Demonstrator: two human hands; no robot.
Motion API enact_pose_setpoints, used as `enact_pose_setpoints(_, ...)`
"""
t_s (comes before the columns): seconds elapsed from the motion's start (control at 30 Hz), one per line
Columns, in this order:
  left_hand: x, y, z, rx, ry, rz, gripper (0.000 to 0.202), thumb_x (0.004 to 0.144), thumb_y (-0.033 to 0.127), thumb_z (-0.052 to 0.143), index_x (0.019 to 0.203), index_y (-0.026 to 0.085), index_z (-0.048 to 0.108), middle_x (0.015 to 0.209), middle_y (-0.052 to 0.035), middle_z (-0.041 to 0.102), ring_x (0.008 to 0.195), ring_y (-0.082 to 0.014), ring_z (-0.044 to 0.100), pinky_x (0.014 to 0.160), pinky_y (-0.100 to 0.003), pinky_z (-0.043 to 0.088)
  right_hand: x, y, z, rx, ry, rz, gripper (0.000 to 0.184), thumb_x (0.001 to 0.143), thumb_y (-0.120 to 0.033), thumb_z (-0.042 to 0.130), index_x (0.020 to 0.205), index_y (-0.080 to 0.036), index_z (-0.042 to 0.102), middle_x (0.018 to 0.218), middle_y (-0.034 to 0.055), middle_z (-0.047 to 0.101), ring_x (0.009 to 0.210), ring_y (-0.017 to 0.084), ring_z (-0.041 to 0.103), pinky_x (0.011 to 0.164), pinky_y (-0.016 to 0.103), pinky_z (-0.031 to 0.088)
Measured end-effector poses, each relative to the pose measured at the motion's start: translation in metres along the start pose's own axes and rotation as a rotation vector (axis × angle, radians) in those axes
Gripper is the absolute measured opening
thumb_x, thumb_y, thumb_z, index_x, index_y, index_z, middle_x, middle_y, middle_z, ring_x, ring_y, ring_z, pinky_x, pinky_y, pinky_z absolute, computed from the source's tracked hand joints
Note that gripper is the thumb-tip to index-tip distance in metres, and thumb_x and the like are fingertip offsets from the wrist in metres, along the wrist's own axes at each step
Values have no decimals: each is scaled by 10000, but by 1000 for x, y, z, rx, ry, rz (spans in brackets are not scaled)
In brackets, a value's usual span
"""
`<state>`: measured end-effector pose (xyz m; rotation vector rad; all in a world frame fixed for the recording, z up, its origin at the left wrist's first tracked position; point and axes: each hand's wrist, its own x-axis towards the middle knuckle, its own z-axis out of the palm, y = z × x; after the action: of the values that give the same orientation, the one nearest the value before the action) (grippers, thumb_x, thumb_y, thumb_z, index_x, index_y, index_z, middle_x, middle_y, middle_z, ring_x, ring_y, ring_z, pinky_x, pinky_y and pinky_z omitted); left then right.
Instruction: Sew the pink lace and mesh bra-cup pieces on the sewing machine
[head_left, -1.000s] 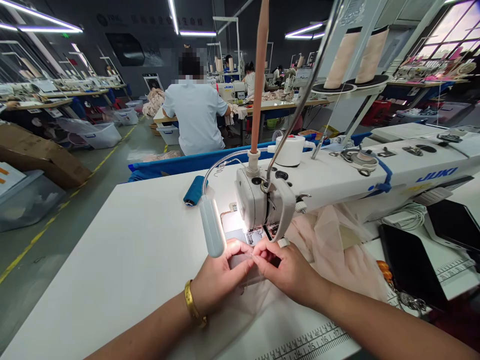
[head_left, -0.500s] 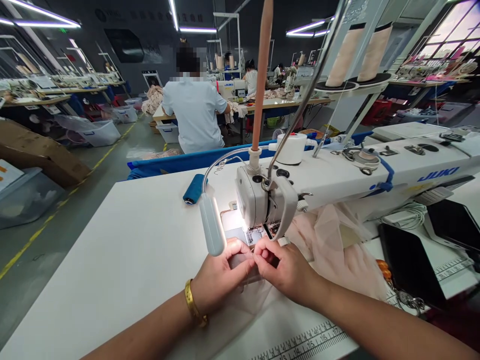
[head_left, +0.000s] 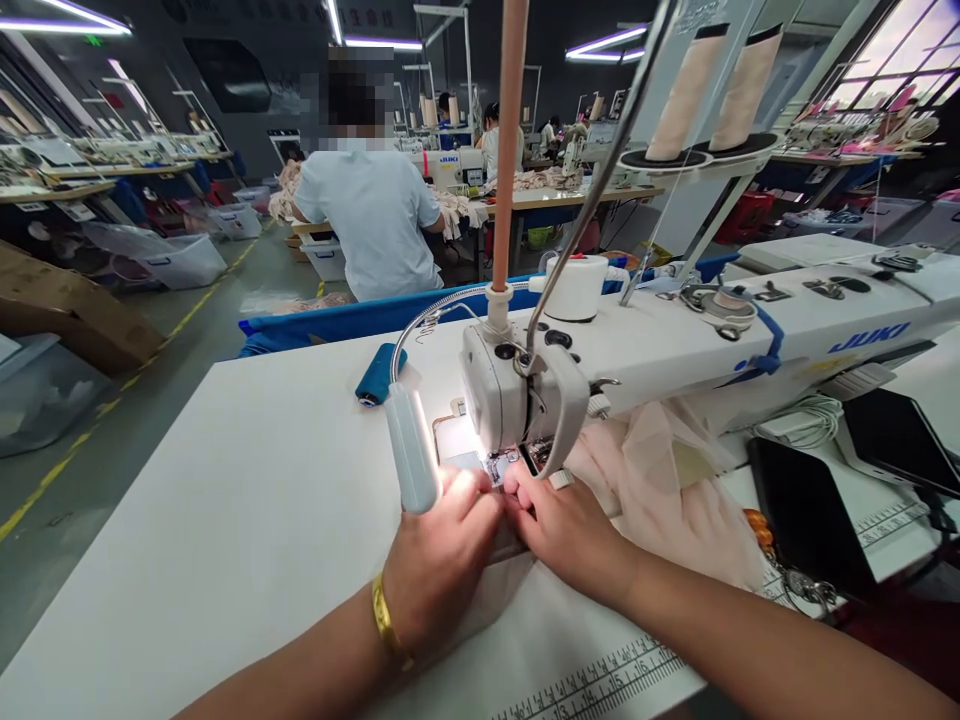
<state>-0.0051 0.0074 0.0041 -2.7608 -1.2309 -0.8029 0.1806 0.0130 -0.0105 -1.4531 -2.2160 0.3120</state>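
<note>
Close in front of the needle of the white sewing machine (head_left: 495, 385), my two hands nearly meet. My left hand (head_left: 450, 540), with a gold bangle at its wrist, is closed, knuckles up, on sheer pale pink fabric (head_left: 675, 510). Fingers curled, my right hand (head_left: 566, 520) grips the same fabric just right of the needle area. The fabric spreads below my hands and bunches to the right under the machine arm. My fingertips and the edge they hold are partly hidden. A lit lamp (head_left: 411, 450) hangs by my left hand.
A teal thread spool (head_left: 381, 375) lies behind the lamp. To the right are a black phone (head_left: 806, 515), a coiled white cable (head_left: 806, 420) and another dark device (head_left: 904, 440). A printed ruler (head_left: 600, 685) runs along the front edge. Ahead, a person in light blue (head_left: 367, 215) sits at another table.
My left hand has rolled over, so its knuckles now face up and the thumb is hidden. My right hand's fingers have shifted toward the needle. The whole view has shifted slightly.
</note>
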Motion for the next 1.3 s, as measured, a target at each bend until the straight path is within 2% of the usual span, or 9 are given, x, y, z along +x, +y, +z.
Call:
enact_pose_setpoints(0.07, -3, 0, 1, -19, -53, 84, 243, 989, 80, 451, 937, 193, 660, 919, -55, 712, 793, -211, 565, 725, -333, 406, 0, 1, -1, -3, 5, -1, 129, 977, -170, 521, 866, -206, 578, 772, 21, 620, 655, 182, 532, 574, 289, 309)
enact_pose_setpoints(0.23, -10, -4, 4, -79, -96, 69, 237, 989, 78, 469, 997, 190, 677, 1011, -58, 737, 821, -213, 575, 730, -337, 430, -2, 7, -7, 16, -17, -100, 144, 963, -145, 537, 864, -215, 613, 835, 32, 626, 748, 201, 560, 605, 280, 343)
enact_pose_setpoints(0.47, -8, -6, 1, -65, -28, 97, 240, 971, 58, 482, 984, 191, 682, 988, -44, 727, 787, -200, 566, 747, -357, 437, -3, 12, -14, 20, -1, -207, 219, 980, -116, 507, 858, -208, 664, 850, 41, 627, 772, 200, 527, 664, 292, 370)
enact_pose_setpoints(0.77, -5, -8, -3, 9, -45, 89, 224, 988, 90, 473, 1000, 182, 676, 944, -47, 712, 779, -209, 580, 792, -408, 436, -3, 11, -15, -71, 64, -257, 274, 971, -68, 445, 873, -205, 662, 883, 52, 655, 825, 221, 533, 708, 323, 372)
enact_pose_setpoints(1.1, 3, -16, -2, -29, 19, 106, 240, 1024, 141, 450, 1049, 193, 682, 1070, -54, 760, 862, -221, 657, 810, -403, 446, 1, 9, -14, -133, 216, -293, 267, 886, -23, 465, 871, -192, 672, 834, 63, 647, 775, 226, 514, 684, 326, 375)
enact_pose_setpoints(1.3, 2, -19, -1, -36, 22, 100, 260, 1026, 155, 437, 1048, 202, 692, 1103, -47, 766, 894, -230, 661, 806, -418, 449, 2, 7, -14, -120, 206, -285, 305, 904, -25, 436, 894, -193, 691, 813, 63, 639, 760, 225, 505, 670, 325, 378)
